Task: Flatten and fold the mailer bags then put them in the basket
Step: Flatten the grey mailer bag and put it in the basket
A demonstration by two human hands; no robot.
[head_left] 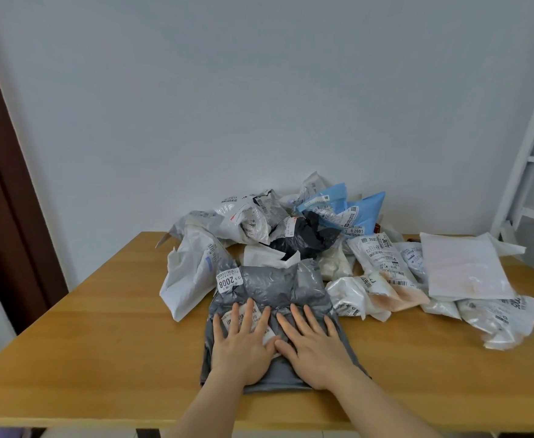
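A grey mailer bag [272, 282] with a white "2008" label lies on the wooden table [101, 327] in front of me. My left hand [243, 343] and my right hand [313, 346] lie side by side on its near half, palms down, fingers straight and spread, pressing it flat. Its far half is still puffed and wrinkled. Behind it a heap of crumpled mailer bags [259, 222] in white, black and blue fills the back of the table. No basket is in view.
More white mailers [379, 273] lie to the right, with a flat white bag [464, 267] on top of them near the right edge. A white metal frame [531, 147] stands at the right, a dark door frame [3, 172] at the left.
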